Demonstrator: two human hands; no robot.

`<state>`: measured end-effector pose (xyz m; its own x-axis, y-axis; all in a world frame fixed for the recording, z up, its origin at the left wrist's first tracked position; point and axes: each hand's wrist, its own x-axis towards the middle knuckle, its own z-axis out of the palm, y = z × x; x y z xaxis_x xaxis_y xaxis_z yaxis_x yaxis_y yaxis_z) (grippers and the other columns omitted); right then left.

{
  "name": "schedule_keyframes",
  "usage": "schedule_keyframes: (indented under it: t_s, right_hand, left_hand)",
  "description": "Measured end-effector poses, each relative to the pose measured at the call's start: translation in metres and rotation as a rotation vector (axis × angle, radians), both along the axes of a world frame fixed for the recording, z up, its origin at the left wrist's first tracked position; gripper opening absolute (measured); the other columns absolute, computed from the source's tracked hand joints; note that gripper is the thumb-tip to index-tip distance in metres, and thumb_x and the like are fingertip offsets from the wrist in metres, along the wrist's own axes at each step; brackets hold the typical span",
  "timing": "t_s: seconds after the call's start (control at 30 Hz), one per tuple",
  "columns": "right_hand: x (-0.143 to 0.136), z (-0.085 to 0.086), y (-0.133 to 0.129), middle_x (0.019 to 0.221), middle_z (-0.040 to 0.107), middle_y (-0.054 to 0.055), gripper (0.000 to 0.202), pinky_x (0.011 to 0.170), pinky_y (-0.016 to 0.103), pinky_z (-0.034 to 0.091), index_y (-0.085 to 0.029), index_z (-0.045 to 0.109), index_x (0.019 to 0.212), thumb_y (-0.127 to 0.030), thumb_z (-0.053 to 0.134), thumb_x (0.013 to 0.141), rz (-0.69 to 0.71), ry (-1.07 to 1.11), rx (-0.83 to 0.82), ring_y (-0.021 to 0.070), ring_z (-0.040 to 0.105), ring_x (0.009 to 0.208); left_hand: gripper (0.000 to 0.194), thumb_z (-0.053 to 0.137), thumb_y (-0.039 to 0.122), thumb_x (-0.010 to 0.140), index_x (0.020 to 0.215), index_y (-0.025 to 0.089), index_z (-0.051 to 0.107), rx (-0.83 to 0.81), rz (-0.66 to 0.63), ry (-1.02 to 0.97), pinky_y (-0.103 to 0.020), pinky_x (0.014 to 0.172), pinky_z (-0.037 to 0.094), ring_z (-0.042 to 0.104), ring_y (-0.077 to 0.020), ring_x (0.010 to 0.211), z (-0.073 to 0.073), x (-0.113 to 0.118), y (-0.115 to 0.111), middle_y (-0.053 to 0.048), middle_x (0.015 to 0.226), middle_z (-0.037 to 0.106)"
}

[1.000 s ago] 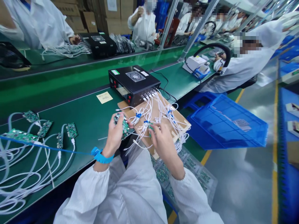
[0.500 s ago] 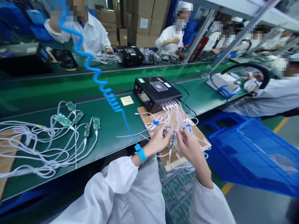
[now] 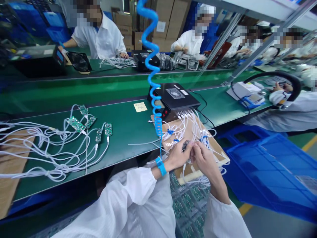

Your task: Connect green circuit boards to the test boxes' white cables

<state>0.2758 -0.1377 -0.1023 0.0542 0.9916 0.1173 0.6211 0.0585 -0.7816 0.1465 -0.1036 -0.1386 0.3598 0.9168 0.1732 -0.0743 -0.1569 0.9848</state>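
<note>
Head view: left hand (image 3: 178,154) grips a small circuit board (image 3: 185,145) over the cardboard (image 3: 220,153); right hand (image 3: 204,159) pinches narrowly beside it, contents hidden. Edge support and slack in the white cables (image 3: 194,123) would limit strain.

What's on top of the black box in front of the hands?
The black box carries a round vent grille and pale labels. The blue coil covers part.
</note>
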Motion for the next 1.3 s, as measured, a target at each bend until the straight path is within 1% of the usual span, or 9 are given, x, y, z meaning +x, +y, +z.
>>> schedule_keyframes:
  t_s: [0.27, 0.4, 0.63, 0.77, 0.87, 0.97, 1.07, 1.17, 1.3]
  right_hand:
    - [0.002, -0.002, 0.000, 0.057, 0.050, -0.002, 0.049, 0.056, 0.030, 0.040, -0.025, 0.045, 0.067, -0.060, 0.038, 0.102, 0.018, 0.053, 0.007, 0.0152, 0.046, 0.052]
    - [0.004, -0.006, 0.000, 0.058, 0.046, -0.003, 0.048, 0.056, 0.029, 0.038, -0.025, 0.043, 0.067, -0.057, 0.038, 0.102, 0.026, 0.098, 0.007, 0.0148, 0.043, 0.053]
    - [0.009, -0.016, 0.000, 0.065, 0.045, -0.003, 0.041, 0.058, 0.028, 0.037, -0.025, 0.041, 0.071, -0.049, 0.038, 0.104, 0.015, 0.161, -0.012, 0.0141, 0.042, 0.057]
    - [0.008, -0.013, -0.001, 0.069, 0.049, 0.000, 0.043, 0.063, 0.030, 0.041, -0.023, 0.048, 0.073, -0.049, 0.034, 0.105, 0.058, 0.181, 0.004, 0.0161, 0.046, 0.063]
    - [0.003, -0.006, -0.007, 0.071, 0.050, 0.001, 0.048, 0.066, 0.032, 0.041, -0.023, 0.052, 0.074, -0.051, 0.030, 0.106, 0.052, 0.122, 0.061, 0.0173, 0.047, 0.066]
    - [-0.003, -0.001, -0.018, 0.069, 0.048, 0.000, 0.049, 0.066, 0.032, 0.039, -0.024, 0.048, 0.074, -0.054, 0.028, 0.108, -0.086, 0.011, 0.128, 0.0172, 0.046, 0.064]
    - [-0.007, 0.000, -0.032, 0.066, 0.050, 0.000, 0.043, 0.062, 0.032, 0.037, -0.026, 0.043, 0.077, -0.057, 0.033, 0.106, -0.201, -0.163, 0.091, 0.0187, 0.049, 0.060]
    - [-0.011, -0.005, -0.045, 0.065, 0.054, 0.001, 0.041, 0.057, 0.033, 0.037, -0.028, 0.042, 0.080, -0.060, 0.036, 0.104, -0.164, -0.250, -0.021, 0.0214, 0.053, 0.058]
    - [-0.016, -0.016, -0.055, 0.068, 0.058, 0.003, 0.041, 0.058, 0.033, 0.043, -0.027, 0.045, 0.084, -0.059, 0.031, 0.105, -0.105, -0.159, -0.067, 0.0210, 0.058, 0.059]
  left_hand:
    - [0.034, 0.041, 0.049, 0.105, 0.103, 0.020, 0.061, -0.022, 0.040, -0.007, -0.032, 0.090, 0.049, 0.065, -0.0193, 0.096, 0.003, 0.002, -0.006, -0.007, 0.101, 0.070]
    - [0.032, 0.041, 0.046, 0.106, 0.105, 0.021, 0.060, 0.002, 0.074, -0.004, -0.032, 0.095, 0.049, 0.065, -0.0196, 0.102, 0.003, 0.004, -0.010, -0.007, 0.108, 0.070]
    - [0.031, 0.040, 0.047, 0.106, 0.104, 0.022, 0.058, 0.000, 0.085, -0.026, -0.033, 0.092, 0.048, 0.063, -0.0197, 0.099, 0.001, 0.007, -0.012, -0.007, 0.104, 0.068]
    - [0.030, 0.037, 0.046, 0.107, 0.097, 0.023, 0.053, -0.114, 0.131, -0.029, -0.033, 0.090, 0.048, 0.062, -0.0192, 0.092, 0.004, 0.007, -0.007, -0.005, 0.093, 0.064]
    - [0.028, 0.036, 0.045, 0.107, 0.096, 0.024, 0.051, -0.143, 0.161, -0.021, -0.033, 0.089, 0.048, 0.060, -0.0192, 0.090, 0.010, 0.005, -0.003, -0.004, 0.090, 0.061]
    - [0.026, 0.040, 0.045, 0.106, 0.100, 0.024, 0.053, -0.126, 0.155, -0.047, -0.034, 0.090, 0.049, 0.060, -0.0196, 0.091, 0.017, 0.004, -0.001, -0.004, 0.094, 0.063]
    - [0.026, 0.041, 0.046, 0.106, 0.104, 0.023, 0.053, -0.164, 0.187, -0.080, -0.035, 0.093, 0.050, 0.062, -0.0204, 0.095, 0.020, 0.003, -0.001, -0.006, 0.097, 0.065]
    - [0.025, 0.042, 0.046, 0.106, 0.109, 0.023, 0.052, -0.204, 0.208, -0.087, -0.036, 0.097, 0.049, 0.062, -0.0209, 0.099, 0.020, 0.004, -0.001, -0.006, 0.101, 0.065]
    - [0.026, 0.049, 0.047, 0.104, 0.114, 0.023, 0.050, -0.227, 0.164, -0.113, -0.038, 0.098, 0.049, 0.062, -0.0211, 0.099, 0.018, 0.005, -0.002, -0.007, 0.106, 0.063]
